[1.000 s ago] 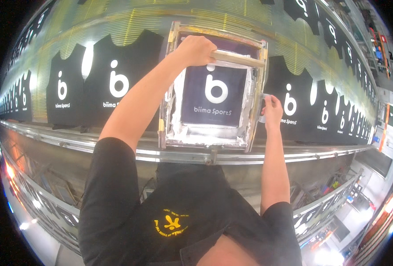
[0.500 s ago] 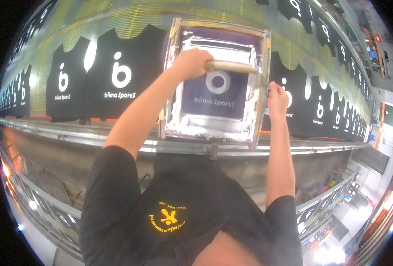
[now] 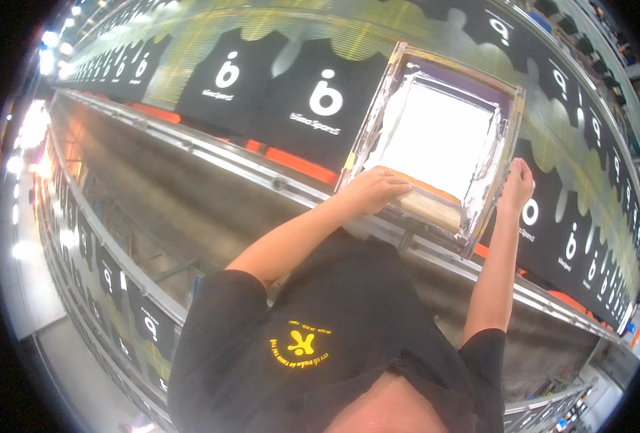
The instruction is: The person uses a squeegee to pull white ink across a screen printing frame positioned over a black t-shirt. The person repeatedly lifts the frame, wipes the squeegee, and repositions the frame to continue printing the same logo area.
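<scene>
A screen printing frame (image 3: 464, 70) lies slanted over the row of black fabric pieces, its mesh covered by a broad sheet of white ink (image 3: 442, 133). My left hand (image 3: 374, 190) is closed around the left part of a squeegee (image 3: 437, 208), whose pale handle spans the near end of the mesh. An orange strip shows along the squeegee's far side. At the frame's right edge is my right hand (image 3: 518, 184), fingers closed against the outer side. Its fingertips are partly hidden. The fabric under the frame is out of sight.
Black cut pieces (image 3: 320, 101) with white prints line the long table on both sides of the frame. A metal rail (image 3: 226, 160) edges the table nearest me. Another row of printed pieces (image 3: 550, 79) faces the opposite way across the table. More racks stand behind me.
My left hand has drawn the squeegee from the far part of the frame to its near end. White ink now covers the printed design on the mesh. The whole view has tilted.
</scene>
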`<state>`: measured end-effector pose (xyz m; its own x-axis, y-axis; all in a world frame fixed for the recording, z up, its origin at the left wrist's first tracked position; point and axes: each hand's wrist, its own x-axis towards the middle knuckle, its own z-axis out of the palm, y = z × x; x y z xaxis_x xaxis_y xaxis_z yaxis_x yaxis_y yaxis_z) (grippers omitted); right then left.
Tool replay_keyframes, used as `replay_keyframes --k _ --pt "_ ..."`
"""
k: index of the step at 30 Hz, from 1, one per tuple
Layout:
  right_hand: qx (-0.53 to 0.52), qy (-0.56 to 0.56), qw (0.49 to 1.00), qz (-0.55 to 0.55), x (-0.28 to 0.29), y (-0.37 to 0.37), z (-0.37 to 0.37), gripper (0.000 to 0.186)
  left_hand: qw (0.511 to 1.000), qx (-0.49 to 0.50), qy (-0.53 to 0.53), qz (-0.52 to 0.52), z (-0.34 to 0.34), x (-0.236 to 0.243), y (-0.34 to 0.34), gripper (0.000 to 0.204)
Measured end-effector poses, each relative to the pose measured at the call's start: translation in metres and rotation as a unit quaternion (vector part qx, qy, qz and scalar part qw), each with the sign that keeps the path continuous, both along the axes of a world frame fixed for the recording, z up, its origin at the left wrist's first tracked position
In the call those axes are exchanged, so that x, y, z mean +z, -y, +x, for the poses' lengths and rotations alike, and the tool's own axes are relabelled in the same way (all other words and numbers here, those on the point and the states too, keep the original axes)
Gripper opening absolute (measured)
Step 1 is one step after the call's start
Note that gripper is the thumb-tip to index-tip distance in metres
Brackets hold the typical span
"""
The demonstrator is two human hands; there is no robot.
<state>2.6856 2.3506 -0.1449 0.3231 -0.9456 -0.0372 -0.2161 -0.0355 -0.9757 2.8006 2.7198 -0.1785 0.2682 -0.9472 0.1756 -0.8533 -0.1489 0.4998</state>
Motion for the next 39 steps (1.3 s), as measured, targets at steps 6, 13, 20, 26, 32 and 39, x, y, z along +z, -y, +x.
replay_keyframes --k 6,13,20,26,32,39 --pt "0.028 0.032 0.999 -0.018 -0.054 -0.114 0.089 0.035 0.995 0.068 -0.032 0.070 0.091 0.013 -0.103 0.058" --pt "0.017 0.027 0.999 0.042 -0.088 -0.233 0.173 0.034 0.978 0.095 -0.056 0.177 0.184 0.029 -0.205 0.058" --pt "0.032 -0.135 0.990 -0.036 -0.098 -0.245 0.185 0.044 0.985 0.033 -0.050 0.164 0.221 0.021 -0.207 0.040" --pt "0.027 -0.193 0.978 -0.080 -0.096 -0.246 0.197 0.049 0.984 0.046 -0.029 0.168 0.328 0.043 -0.116 0.032" --pt "0.026 -0.222 0.973 -0.055 -0.090 -0.252 0.193 0.051 0.972 0.015 0.048 0.228 0.421 0.036 -0.029 0.040" --pt "0.134 -0.198 0.902 -0.360 -0.044 -0.195 0.263 0.067 0.956 0.020 0.088 0.279 0.454 0.007 -0.012 0.049"
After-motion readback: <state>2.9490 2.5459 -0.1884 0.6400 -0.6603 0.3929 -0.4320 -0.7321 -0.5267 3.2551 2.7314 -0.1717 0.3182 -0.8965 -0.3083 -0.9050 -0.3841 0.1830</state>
